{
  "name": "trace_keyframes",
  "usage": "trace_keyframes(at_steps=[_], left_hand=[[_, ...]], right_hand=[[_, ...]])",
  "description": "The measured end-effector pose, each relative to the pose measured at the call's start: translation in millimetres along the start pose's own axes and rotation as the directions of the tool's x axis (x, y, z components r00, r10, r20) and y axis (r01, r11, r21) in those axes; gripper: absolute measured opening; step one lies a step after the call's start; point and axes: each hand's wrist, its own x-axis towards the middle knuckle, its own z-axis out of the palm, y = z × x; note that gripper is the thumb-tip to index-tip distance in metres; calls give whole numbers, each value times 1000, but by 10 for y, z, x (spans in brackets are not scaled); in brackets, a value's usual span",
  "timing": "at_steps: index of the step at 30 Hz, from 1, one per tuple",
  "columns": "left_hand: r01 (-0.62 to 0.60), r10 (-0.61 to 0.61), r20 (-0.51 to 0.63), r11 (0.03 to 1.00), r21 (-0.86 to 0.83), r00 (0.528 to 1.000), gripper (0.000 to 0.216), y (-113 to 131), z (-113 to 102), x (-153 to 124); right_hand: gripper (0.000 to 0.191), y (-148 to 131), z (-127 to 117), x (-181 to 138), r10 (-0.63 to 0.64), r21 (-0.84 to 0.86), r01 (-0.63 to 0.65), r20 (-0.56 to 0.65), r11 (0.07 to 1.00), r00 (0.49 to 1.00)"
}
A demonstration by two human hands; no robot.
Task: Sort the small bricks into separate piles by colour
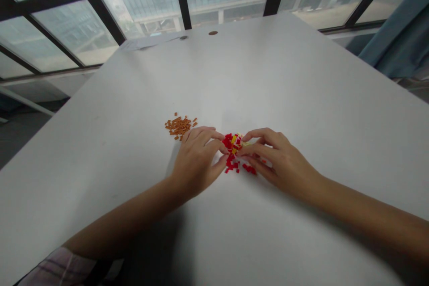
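A small heap of tiny red and yellow pieces [233, 154] lies on the white table [234, 76], between my two hands. My left hand [197, 158] rests on the table just left of the heap, fingers curled with the tips touching the red pieces. My right hand [278, 161] lies just right of the heap, fingers bent and close together, tips pressing into the pieces. What either hand pinches, if anything, is too small to make out.
A separate little pile of orange pieces [179, 126] sits just beyond my left hand. A sheet of paper [150, 41] and a small brown disc [212, 33] lie near the table's far edge, under large windows. A blue curtain [398, 31] hangs at right.
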Motion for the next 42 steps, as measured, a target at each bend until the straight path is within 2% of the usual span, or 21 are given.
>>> trace_keyframes(at_steps=[2,5,8,12,15,17,20,23,28,32,34,38,42], left_hand=[[4,4,-45,984,177,999,6,-121,-37,19],[55,-7,-117,910,411,993,10,-351,-86,39],[117,-77,-101,860,496,992,10,-558,-119,36],[175,-192,-14,859,481,981,5,-682,-145,14],[209,-221,-29,860,465,975,3,-679,-140,5],[215,-216,-49,867,450,975,2,-660,-124,7],[183,-165,-79,883,432,983,4,-624,-96,19],[139,-90,-131,890,435,987,6,-579,-80,35],[63,17,-174,893,445,985,10,-518,-72,46],[41,13,-133,915,400,991,9,-491,-45,34],[21,17,-101,928,371,995,8,-480,-24,25],[-7,41,-90,936,353,995,9,-481,0,4],[1,38,-105,937,350,994,10,-509,-2,-22]], right_hand=[[17,56,-37,-18,27,6,-27,-5,1000,1000],[15,156,-71,-56,67,31,-68,11,997,998],[16,229,-77,-81,71,19,-72,37,997,997],[18,242,-134,-112,28,-49,-25,75,999,997],[22,213,-242,-195,-3,-61,9,99,998,995],[35,186,-301,-277,-49,-64,58,136,996,990],[66,131,-281,-374,-132,-69,152,236,986,963],[76,87,-112,-352,-162,-71,191,291,979,943],[72,144,187,-86,-62,-50,79,278,996,959],[73,223,214,66,-22,67,5,265,998,964],[66,242,194,119,-6,122,-28,267,992,964],[49,270,236,300,-84,155,44,261,987,962],[43,287,339,485,-235,190,183,311,965,921]])
